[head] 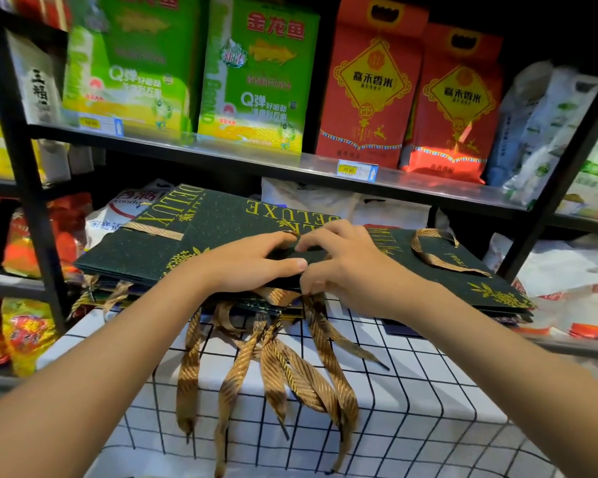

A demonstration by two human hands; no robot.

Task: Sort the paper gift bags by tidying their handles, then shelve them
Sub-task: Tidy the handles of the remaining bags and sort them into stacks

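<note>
Dim, soft-focus shelves (upper goods blurred), wide-angle bowing at edges

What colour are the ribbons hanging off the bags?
Brown with shiny gold stripes; the ribbon handles show best in the head view.
</note>
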